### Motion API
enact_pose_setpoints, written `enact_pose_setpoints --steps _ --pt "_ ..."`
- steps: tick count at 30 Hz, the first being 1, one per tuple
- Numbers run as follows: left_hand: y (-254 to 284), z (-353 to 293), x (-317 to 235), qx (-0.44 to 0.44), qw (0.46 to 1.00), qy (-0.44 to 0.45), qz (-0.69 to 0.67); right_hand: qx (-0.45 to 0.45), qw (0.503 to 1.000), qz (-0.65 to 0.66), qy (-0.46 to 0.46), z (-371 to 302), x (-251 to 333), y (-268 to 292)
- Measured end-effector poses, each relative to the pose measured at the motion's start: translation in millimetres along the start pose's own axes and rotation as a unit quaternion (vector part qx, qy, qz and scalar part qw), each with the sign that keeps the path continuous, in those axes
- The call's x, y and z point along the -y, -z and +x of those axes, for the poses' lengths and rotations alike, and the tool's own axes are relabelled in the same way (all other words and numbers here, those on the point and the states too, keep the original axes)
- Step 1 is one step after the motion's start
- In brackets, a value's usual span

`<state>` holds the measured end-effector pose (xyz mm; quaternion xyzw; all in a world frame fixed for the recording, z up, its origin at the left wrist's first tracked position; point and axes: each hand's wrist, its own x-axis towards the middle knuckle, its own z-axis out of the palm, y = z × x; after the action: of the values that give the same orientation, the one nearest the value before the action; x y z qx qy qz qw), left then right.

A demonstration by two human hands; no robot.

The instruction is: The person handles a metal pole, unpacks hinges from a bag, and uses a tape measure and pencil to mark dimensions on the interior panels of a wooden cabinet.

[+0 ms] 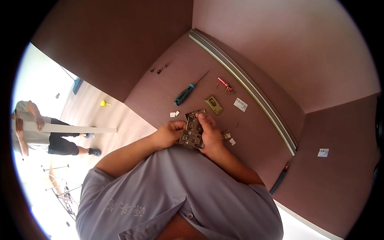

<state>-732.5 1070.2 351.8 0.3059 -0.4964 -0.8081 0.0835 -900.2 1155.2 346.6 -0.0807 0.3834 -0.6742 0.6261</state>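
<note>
Far L: co-worker (30, 124) in light top + dark shorts, hands on a long white board (80, 129). Below, a metal rack (60, 186), mostly washed out by glare. Pale wood floor (120, 123) w/ a small yellow thing (104, 103) on it, too small to tell what.

Then the brown surface (160, 92): few small dark bits (158, 72) nr its upper L edge, two white tags (174, 114) lower down, just above the L hand.

L hand (167, 135): thumb + fingers together, clamped on L edge of the brown metal fitting (193, 135). Fitting is held btwn both hands, right in front of wearer's grey shirt (160, 184). Teal-handled screwdriver (185, 94) lies above it, tip pointing up-R.

R hand (211, 134): clamped on R side of same fitting, thumb on top; fingers underneath mostly hidden.

Gold plate (214, 105) w/ oval recess lies just above R hand. Red pen-shaped thing (225, 83) further up, loose screws (230, 92) by it. Printed label (240, 105) R of plate. Long metal rails (246, 82) run along the back; dark-handled tool (279, 182) nr their lower end. Far R, another label (323, 153) on brown panel (340, 168).
</note>
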Motion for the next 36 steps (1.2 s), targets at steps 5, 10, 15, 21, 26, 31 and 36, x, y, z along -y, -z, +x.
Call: enact_pose_setpoints --steps 5,10,15,21,26,31,36 --pt "-10.1 -7.5 -3.6 -0.105 0.911 -0.215 0.336 0.000 0.996 -0.045 0.079 8.5 -5.2 -2.8" --pt "-7.7 -21.8 -15.1 -0.133 0.980 -0.143 0.044 0.006 0.954 -0.218 0.206 13.6 1.0 -4.9" --pt "-14.7 -24.3 -13.8 -0.099 0.964 -0.135 0.206 0.031 0.921 -0.314 0.228 7.1 7.7 -14.5" --pt "-10.3 -14.7 -9.6 -0.222 0.953 -0.190 0.081 0.064 0.931 -0.318 0.169 7.8 -6.7 -7.9" --pt "4.3 -15.9 -0.8 -0.286 0.915 -0.180 0.221 0.107 0.793 -0.585 0.130 -4.9 16.4 5.2" --pt "16.3 -10.1 0.3 -0.313 0.908 -0.190 0.201 0.156 0.805 -0.537 0.200 -9.1 21.7 23.3" --pt "75.2 18.8 -10.4 -0.407 0.895 -0.182 0.008 0.067 0.935 -0.317 0.144 -21.0 51.1 33.4"
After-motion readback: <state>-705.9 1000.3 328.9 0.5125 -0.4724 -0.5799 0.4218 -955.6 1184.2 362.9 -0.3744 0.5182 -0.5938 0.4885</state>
